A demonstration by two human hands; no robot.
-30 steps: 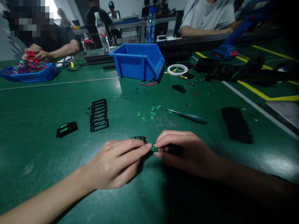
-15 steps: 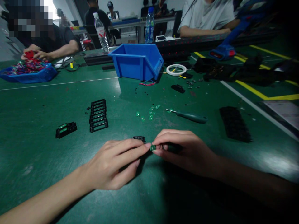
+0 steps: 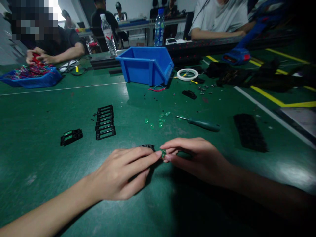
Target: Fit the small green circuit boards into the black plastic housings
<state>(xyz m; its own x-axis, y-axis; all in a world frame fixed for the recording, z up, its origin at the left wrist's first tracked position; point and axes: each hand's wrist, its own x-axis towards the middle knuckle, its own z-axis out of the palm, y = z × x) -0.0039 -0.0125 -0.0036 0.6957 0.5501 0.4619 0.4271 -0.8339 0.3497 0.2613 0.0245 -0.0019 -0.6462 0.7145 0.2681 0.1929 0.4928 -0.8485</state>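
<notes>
Fingers of my right hand [image 3: 199, 159] pinch a small green circuit board [image 3: 163, 153]. My left hand [image 3: 124, 172] is curled over a black plastic part [image 3: 148, 146], whose far end shows past the fingers while the rest is hidden. One left fingertip touches the left side of the board. Beyond the hands, several loose green boards [image 3: 161, 121] lie on the green table [image 3: 61, 177]. A screwdriver [image 3: 203, 125] with a dark green handle rests to their right. On the left are a black slotted frame [image 3: 105, 122] and a black holder [image 3: 71, 137] with green boards in it.
A blue bin [image 3: 140, 70] stands at the back, near a white ring [image 3: 187, 74] and scattered screws [image 3: 204, 89]. At right lies a dark block [image 3: 250, 132], with a blue power drill [image 3: 237, 56] behind. A co-worker [image 3: 61, 46] handles red wires above a blue tray [image 3: 34, 79].
The green board has turned between my right fingers, which have shifted slightly. My left hand stays almost in place over the black plastic part. The whole view has moved slightly.
</notes>
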